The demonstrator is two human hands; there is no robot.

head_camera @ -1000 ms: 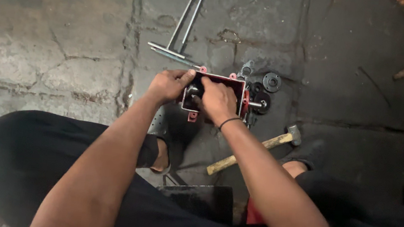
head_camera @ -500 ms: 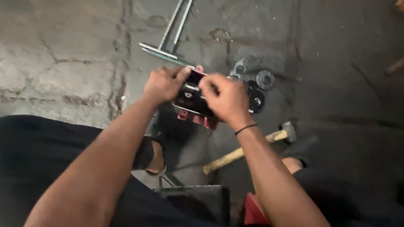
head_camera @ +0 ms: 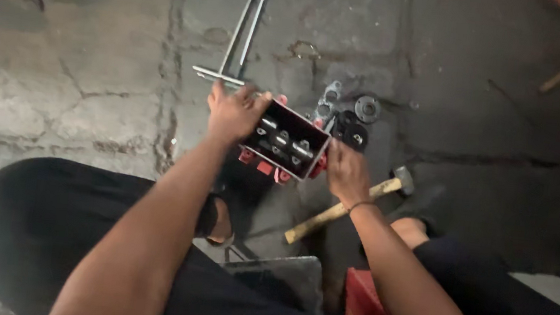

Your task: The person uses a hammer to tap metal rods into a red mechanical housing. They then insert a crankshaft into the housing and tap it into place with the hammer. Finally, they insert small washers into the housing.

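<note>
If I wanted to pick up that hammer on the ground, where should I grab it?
Probably by the wooden handle. The hammer lies flat on the stone floor, metal head up by the right hand, handle slanting down-left toward the person's legs. The lower end of the handle is bare and nothing lies on it, so come from above, near that end, with fingers wrapping across the handle.

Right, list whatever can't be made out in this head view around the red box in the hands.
- Far side and underside of the red box: hidden by the left hand and right hand.
- Small metal parts inside the box: too small and dim to identify.
- Washers on the floor: blurred, kind unclear.
- Hammer: handle partly covered by the right wrist.
- Object at the top right edge: cut off by the frame.
</note>
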